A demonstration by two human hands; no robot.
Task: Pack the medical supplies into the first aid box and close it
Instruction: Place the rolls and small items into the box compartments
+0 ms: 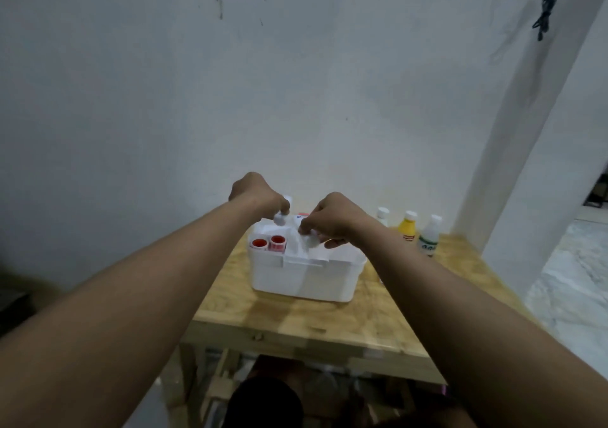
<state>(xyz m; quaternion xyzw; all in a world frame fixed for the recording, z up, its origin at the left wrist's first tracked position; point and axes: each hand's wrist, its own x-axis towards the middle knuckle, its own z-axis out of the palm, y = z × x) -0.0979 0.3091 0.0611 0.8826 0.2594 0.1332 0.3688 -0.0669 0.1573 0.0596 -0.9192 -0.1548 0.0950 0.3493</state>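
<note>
I have both hands over the open white box (302,279), which sits on the wooden table (296,319). My left hand (260,197) hovers above the box's far left corner, its fingers curled round a small white bottle (280,219) with the cap pointing down. My right hand (332,218) is above the middle of the box, with thumb and fingertips pinching a small white item (311,240); it is too blurred for me to say what it is. In the box's left compartment stand two rolls with red tops (268,241), side by side. To the right of the box, near the wall, three bottles stand in a row: a white-capped one (382,215), a yellow one (408,228) and a white one with a green label (429,237).
</note>
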